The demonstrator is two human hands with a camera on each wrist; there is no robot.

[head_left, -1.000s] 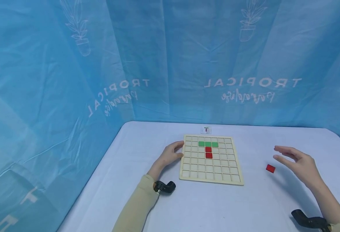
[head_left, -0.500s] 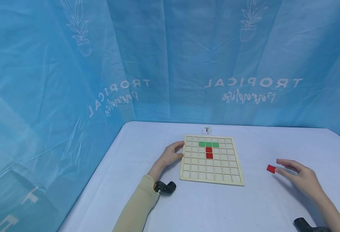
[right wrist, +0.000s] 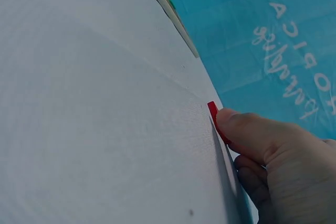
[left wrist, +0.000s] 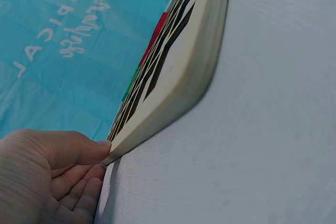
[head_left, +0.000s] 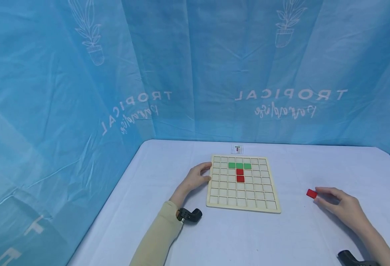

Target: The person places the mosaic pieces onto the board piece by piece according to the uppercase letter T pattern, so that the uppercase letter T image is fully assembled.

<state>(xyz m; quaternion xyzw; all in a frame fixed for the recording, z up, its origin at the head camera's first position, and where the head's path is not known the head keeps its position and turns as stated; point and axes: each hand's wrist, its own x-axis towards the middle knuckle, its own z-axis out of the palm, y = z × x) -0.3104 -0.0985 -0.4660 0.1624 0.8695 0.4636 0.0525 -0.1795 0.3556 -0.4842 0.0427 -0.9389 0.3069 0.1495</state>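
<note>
A pale square grid board (head_left: 244, 195) lies on the table, bearing a row of green tiles (head_left: 239, 166) with red tiles (head_left: 240, 175) in a column beneath. My left hand (head_left: 195, 177) touches the board's left edge with thumb and fingertips, the two standing apart along it in the head view. Off to the right of the board, my right hand (head_left: 344, 207) pinches a loose red tile (head_left: 311, 193) between thumb and fingers. In the right wrist view that tile (right wrist: 212, 111) sticks out past the thumb, close to the white cloth; whether it touches the cloth I cannot tell.
A small printed card (head_left: 237, 149) with a coloured grid pattern lies behind the board. White cloth (head_left: 234, 236) covers the table. Blue printed curtains (head_left: 214, 74) hang at the back and left. Each wrist wears a black camera mount, such as the left one (head_left: 189, 215).
My right hand has come down to the loose red tile and closed thumb and fingers on it. The left hand and the board look unchanged.
</note>
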